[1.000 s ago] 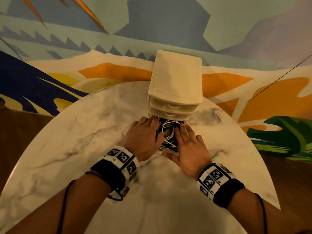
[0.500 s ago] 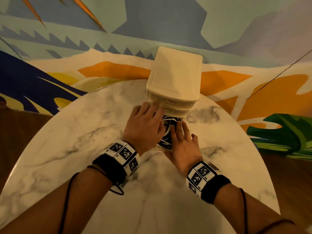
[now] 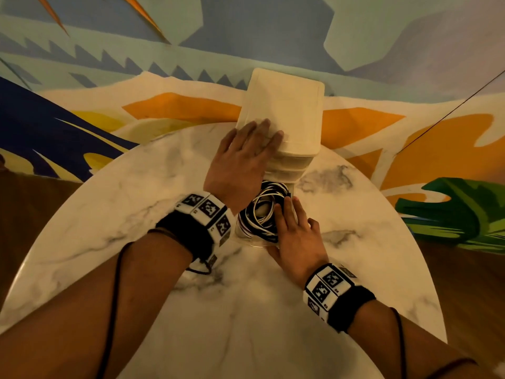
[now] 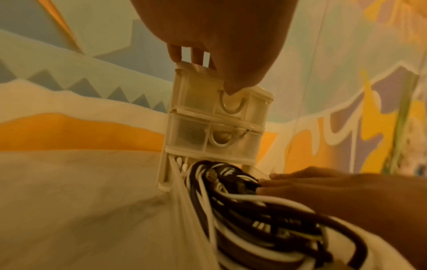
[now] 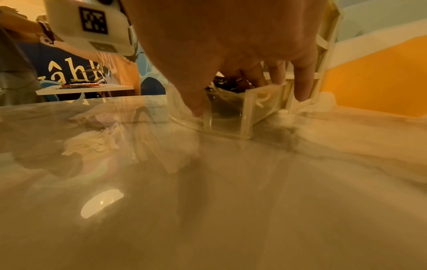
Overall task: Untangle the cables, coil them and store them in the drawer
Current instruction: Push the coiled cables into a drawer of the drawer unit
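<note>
On marble table (image 3: 164, 296), open bottom drawer (image 5: 231, 120) holding coiled cables (image 3: 262, 214), both hands flat.

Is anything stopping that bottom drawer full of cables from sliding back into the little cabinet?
Possibly: the cables heap above the drawer rim, so loops may catch the cabinet frame. The right hand presses them down.
</note>
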The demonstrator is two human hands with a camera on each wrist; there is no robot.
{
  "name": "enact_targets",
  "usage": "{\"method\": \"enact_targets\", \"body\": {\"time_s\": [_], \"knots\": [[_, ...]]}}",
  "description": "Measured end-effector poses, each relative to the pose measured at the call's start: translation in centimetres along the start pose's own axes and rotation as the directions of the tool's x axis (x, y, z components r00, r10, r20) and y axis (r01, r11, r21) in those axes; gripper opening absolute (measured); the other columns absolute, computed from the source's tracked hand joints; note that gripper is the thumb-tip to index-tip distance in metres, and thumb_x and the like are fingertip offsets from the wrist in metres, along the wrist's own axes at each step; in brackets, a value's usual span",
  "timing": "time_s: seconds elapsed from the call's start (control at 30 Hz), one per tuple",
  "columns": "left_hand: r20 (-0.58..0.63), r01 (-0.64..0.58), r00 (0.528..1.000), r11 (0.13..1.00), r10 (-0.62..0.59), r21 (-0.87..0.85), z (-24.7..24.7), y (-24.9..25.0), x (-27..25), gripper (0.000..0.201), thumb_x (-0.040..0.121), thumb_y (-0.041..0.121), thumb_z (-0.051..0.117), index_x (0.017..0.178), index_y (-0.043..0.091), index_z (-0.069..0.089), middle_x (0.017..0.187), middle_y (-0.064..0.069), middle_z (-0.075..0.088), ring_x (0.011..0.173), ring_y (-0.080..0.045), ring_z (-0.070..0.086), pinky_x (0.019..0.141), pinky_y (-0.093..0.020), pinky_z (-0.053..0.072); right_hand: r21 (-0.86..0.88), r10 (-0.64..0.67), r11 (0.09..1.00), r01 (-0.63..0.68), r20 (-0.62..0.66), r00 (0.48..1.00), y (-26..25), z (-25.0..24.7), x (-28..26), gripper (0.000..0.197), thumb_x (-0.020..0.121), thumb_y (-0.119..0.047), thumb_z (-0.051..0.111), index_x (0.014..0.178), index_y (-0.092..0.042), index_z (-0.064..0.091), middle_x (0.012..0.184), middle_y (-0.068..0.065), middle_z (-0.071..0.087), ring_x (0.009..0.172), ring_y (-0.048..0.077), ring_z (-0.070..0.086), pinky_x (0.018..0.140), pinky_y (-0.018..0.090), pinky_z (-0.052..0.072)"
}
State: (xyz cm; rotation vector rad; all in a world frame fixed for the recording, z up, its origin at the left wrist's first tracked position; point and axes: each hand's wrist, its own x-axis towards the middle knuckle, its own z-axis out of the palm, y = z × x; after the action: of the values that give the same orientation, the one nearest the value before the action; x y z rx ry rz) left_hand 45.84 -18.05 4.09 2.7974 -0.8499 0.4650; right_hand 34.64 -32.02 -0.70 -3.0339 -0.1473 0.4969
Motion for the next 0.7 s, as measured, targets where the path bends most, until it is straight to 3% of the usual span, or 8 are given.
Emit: {"method": "enact_targets", "body": {"time_s": [0.03, 0.1, 0.17, 0.27, 0.4, 0.47, 0.57, 0.7], "knots": [[-0.032, 0.033, 0.999, 0.999, -0.034, -0.034, -0.4, -0.3, -0.6, 0.048, 0.09, 0.016, 0.048, 0.137, 0.015, 0.044, 0.143, -0.011, 0.043, 0.129, -0.031, 0.042, 0.103, -0.043, 0.035, -0.001, -0.005, 1.0, 0.005, 0.012, 1.0, 0.0, -0.1, -0.1, 0.078, 0.094, -0.048, 0.043, 0.151, -0.009, 0.009, 0.159, 0.015, 0.002, 0.147, 0.031, -0.001, 0.111, 0.05, 0.024], [-0.09, 0.089, 0.991, 0.992, -0.098, -0.093, -0.3, -0.7, -2.8, 0.031, 0.087, 0.016, 0.043, 0.112, 0.006, 0.058, 0.116, -0.015, 0.06, 0.106, -0.034, 0.055, 0.087, -0.041, 0.043, -0.013, -0.014, 1.0, 0.014, 0.03, 0.999, 0.1, -0.3, 0.0, 0.078, 0.094, -0.048, 0.041, 0.151, -0.009, 0.004, 0.159, 0.015, -0.001, 0.147, 0.031, -0.004, 0.111, 0.048, 0.023], [0.023, 0.085, 0.996, 0.989, -0.083, -0.117, 0.9, -0.5, -5.6, 0.031, 0.086, 0.023, 0.037, 0.095, 0.007, 0.062, 0.097, -0.012, 0.065, 0.093, -0.033, 0.058, 0.08, -0.04, 0.045, -0.025, -0.016, 1.0, 0.017, 0.029, 0.999, 0.1, -0.6, 0.1, 0.08, 0.094, -0.048, 0.042, 0.151, -0.008, 0.004, 0.159, 0.015, -0.001, 0.147, 0.031, -0.003, 0.111, 0.047, 0.025], [0.324, 0.132, 0.94, 0.99, -0.107, -0.056, 3.0, -0.1, -7.0, 0.055, 0.092, 0.041, 0.022, 0.126, 0.013, 0.055, 0.131, -0.007, 0.057, 0.124, -0.028, 0.048, 0.102, -0.043, 0.037, -0.035, -0.008, 0.999, 0.009, 0.041, 0.999, -0.1, -0.8, 0.1, 0.08, 0.094, -0.05, 0.041, 0.151, -0.008, 0.003, 0.16, 0.014, 0.0, 0.147, 0.029, -0.004, 0.11, 0.047, 0.025], [0.433, 0.113, 0.895, 0.993, -0.107, 0.01, 3.4, -0.1, -5.8, 0.067, 0.09, 0.05, 0.006, 0.141, 0.017, 0.034, 0.15, -0.004, 0.035, 0.14, -0.026, 0.026, 0.114, -0.044, 0.021, -0.043, -0.001, 0.999, 0.003, 0.033, 0.999, -0.3, -1.0, 0.4, 0.08, 0.094, -0.051, 0.039, 0.151, -0.007, 0.005, 0.159, 0.014, 0.003, 0.147, 0.03, -0.001, 0.11, 0.047, 0.026], [0.441, 0.114, 0.89, 0.993, -0.113, 0.023, 3.7, -0.1, -5.7, 0.064, 0.09, 0.051, 0.01, 0.14, 0.018, 0.033, 0.152, -0.004, 0.031, 0.138, -0.026, 0.029, 0.112, -0.044, 0.023, -0.046, -0.009, 0.999, 0.01, 0.032, 0.999, -0.3, -1.0, 0.6, 0.08, 0.093, -0.051, 0.04, 0.151, -0.007, 0.006, 0.159, 0.015, 0.005, 0.147, 0.03, 0.0, 0.11, 0.047, 0.026], [0.439, 0.115, 0.891, 0.993, -0.117, 0.032, 3.6, 0.1, -4.8, 0.058, 0.087, 0.052, 0.017, 0.129, 0.018, 0.039, 0.143, -0.005, 0.042, 0.118, -0.028, 0.048, 0.1, -0.042, 0.035, -0.064, -0.018, 0.998, 0.02, 0.036, 0.999, -0.2, -1.0, 0.5, 0.079, 0.093, -0.051, 0.04, 0.151, -0.008, 0.007, 0.159, 0.014, 0.005, 0.147, 0.031, 0.001, 0.11, 0.046, 0.026], [0.475, 0.121, 0.871, 0.992, -0.121, 0.03, 3.5, 0.1, -3.9, 0.053, 0.09, 0.052, 0.027, 0.128, 0.017, 0.038, 0.136, -0.006, 0.048, 0.109, -0.031, 0.052, 0.091, -0.042, 0.037, -0.087, -0.023, 0.996, 0.026, 0.037, 0.999, -0.2, -1.3, 0.6, 0.079, 0.093, -0.05, 0.042, 0.151, -0.007, 0.008, 0.159, 0.016, 0.006, 0.147, 0.032, 0.002, 0.109, 0.046, 0.027]]}}
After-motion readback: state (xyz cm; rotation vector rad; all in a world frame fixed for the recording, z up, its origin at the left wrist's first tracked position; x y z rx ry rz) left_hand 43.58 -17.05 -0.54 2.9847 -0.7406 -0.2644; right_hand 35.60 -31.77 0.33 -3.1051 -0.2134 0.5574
